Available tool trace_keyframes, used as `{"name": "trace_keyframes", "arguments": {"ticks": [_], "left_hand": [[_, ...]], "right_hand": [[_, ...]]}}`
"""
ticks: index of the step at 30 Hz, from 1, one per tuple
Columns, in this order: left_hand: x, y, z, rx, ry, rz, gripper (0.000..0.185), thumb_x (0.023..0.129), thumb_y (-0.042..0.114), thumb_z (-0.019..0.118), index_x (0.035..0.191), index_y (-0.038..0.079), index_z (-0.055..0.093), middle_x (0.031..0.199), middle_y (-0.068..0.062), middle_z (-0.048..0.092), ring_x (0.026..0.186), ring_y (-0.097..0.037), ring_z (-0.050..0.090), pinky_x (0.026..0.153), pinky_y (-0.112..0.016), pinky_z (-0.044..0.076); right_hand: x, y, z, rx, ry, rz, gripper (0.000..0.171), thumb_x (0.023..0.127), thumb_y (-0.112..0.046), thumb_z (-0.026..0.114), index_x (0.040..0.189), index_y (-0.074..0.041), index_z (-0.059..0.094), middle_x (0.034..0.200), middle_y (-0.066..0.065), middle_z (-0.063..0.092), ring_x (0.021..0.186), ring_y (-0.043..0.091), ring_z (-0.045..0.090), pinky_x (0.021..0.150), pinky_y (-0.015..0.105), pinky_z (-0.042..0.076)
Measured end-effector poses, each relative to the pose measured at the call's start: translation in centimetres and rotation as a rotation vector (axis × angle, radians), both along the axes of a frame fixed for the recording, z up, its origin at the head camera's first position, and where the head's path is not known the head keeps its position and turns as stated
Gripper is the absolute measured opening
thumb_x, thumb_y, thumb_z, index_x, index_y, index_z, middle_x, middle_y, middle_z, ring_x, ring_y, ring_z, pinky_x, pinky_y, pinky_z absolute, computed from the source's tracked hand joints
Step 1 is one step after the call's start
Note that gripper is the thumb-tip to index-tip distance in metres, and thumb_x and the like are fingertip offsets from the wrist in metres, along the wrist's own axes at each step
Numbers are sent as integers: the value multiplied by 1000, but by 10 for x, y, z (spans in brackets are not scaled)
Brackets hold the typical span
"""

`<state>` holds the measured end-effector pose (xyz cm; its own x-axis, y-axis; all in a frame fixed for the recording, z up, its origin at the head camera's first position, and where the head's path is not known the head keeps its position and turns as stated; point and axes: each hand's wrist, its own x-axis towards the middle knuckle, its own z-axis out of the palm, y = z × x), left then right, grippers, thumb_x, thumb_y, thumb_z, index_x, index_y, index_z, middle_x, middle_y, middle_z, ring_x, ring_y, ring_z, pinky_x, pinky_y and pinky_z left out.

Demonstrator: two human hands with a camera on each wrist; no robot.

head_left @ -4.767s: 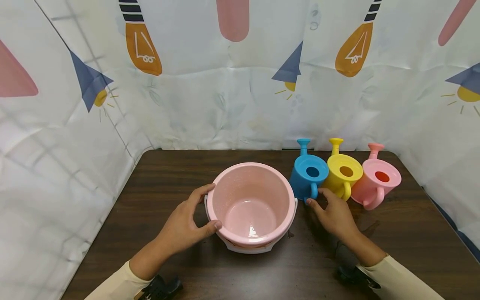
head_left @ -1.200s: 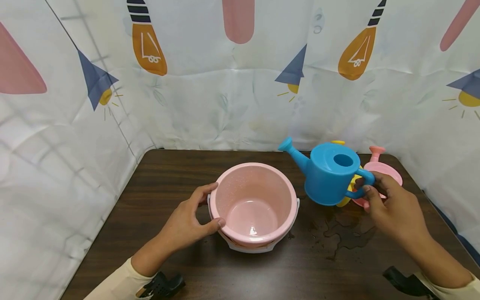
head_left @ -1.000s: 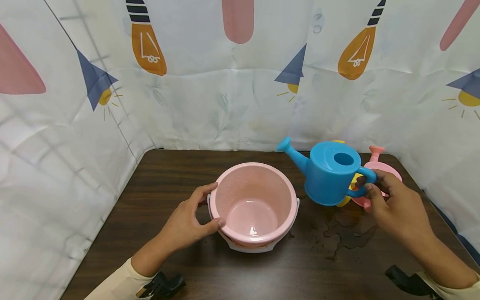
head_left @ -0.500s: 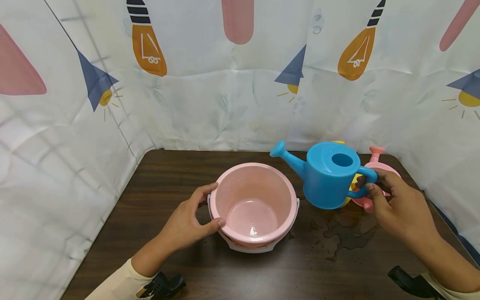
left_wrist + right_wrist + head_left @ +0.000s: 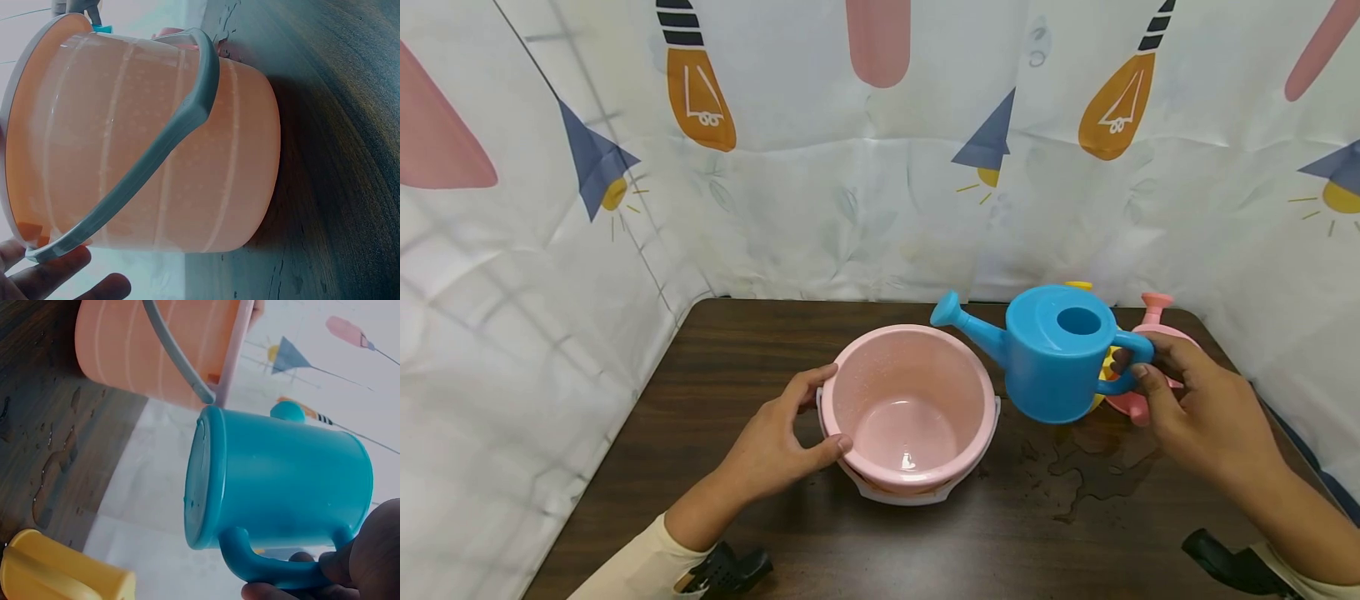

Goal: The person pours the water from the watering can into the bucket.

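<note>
1. The left hand (image 5: 775, 450) is nearest. Its thumb and fingers are curled against the side of the pink bucket (image 5: 910, 400), which stands on the tabletop (image 5: 737, 350). The bucket looks like thin, stiff plastic, light and easy to slide, so steadying it at the rim suits it. Its grey handle (image 5: 156, 162) lies folded down along the wall.
2. The right hand (image 5: 1195, 408) has its fingers wrapped round the loop handle of the blue can (image 5: 1052, 350). It holds the can clear of the tabletop, just right of the bucket, with the spout pointing over the rim.
3. The can is rigid moulded plastic. It is probably wet and a little slick, since a puddle (image 5: 1090, 471) lies below it. The loop is the sure place to hold it. How much water it carries cannot be seen.
4. Behind it stand a yellow can (image 5: 62, 569) and a pink can (image 5: 1150, 308), largely hidden.
</note>
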<state>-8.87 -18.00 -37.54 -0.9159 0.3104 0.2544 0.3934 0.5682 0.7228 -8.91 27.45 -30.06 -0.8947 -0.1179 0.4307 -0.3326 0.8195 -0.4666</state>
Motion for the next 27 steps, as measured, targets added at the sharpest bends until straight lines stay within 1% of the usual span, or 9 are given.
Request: {"name": "trace_keyframes", "arguments": {"ticks": [1, 4, 5, 7, 8, 11, 14, 21, 27], "left_hand": [[0, 0, 0, -1, 1, 0, 81, 85, 42, 81, 153, 26, 41, 135, -4, 64, 119, -23, 64, 96, -54, 49], [-1, 0, 0, 1, 3, -1, 81, 85, 42, 81, 153, 26, 41, 135, -4, 64, 119, -23, 64, 97, -53, 50], [-1, 0, 0, 2, 3, -2, 81, 85, 42, 81, 153, 26, 41, 134, -4, 64, 119, -23, 64, 97, -53, 50], [-1, 0, 0, 3, 2, -3, 81, 85, 42, 81, 153, 27, 40, 135, -3, 64, 119, -23, 64, 96, -53, 50], [-1, 0, 0, 5, 1, -4, 81, 85, 42, 81, 153, 27, 40, 135, -3, 64, 119, -23, 64, 96, -54, 50], [-1, 0, 1, 5, -3, -4, 81, 85, 42, 81, 153, 27, 40, 134, -2, 64, 119, -23, 64, 96, -54, 50], [-1, 0, 1, 4, -5, -3, 81, 85, 42, 81, 153, 27, 40, 134, -2, 64, 119, -23, 64, 96, -54, 49], [0, 0, 0, 2, -9, -1, 81, 85, 42, 81, 153, 26, 40, 135, -2, 64, 119, -22, 64, 97, -53, 49], [0, 1, 0, -1, -6, 0, 82, 85, 43, 81, 154, 26, 40, 136, -2, 63, 119, -21, 64, 97, -53, 50]], "right_hand": [[0, 0, 1, 1, 1, 6, 40, 99, 1, 64, 138, 4, 55, 119, 30, 66, 100, 61, 62, 64, 59, 55], [-1, 0, 2, 5, 8, 25, 41, 98, -1, 65, 138, 2, 55, 120, 27, 66, 98, 59, 64, 58, 40, 55], [-1, 0, 3, 9, 10, 29, 40, 98, -1, 65, 137, 2, 56, 120, 27, 66, 98, 58, 64, 57, 39, 54], [-2, -1, 3, 15, 15, 38, 38, 98, 0, 65, 135, 4, 56, 121, 28, 65, 98, 59, 64, 62, 51, 56], [-2, -1, 3, 17, 21, 44, 38, 98, 1, 65, 135, 4, 56, 122, 27, 65, 98, 58, 65, 63, 52, 57], [-4, -2, 4, 34, 40, 61, 36, 97, 4, 64, 132, 7, 57, 126, 27, 62, 98, 57, 65, 72, 66, 51], [-5, -4, 6, 49, 57, 80, 37, 95, 7, 64, 131, 7, 57, 126, 26, 62, 97, 53, 67, 75, 65, 50], [-6, -7, 9, 63, 54, 93, 41, 95, 8, 64, 135, 7, 54, 116, 29, 66, 92, 51, 69, 75, 64, 51], [-7, -10, 14, 100, 86, 125, 42, 96, 5, 66, 136, 5, 54, 115, 24, 68, 92, 47, 69, 73, 65, 52]]}}
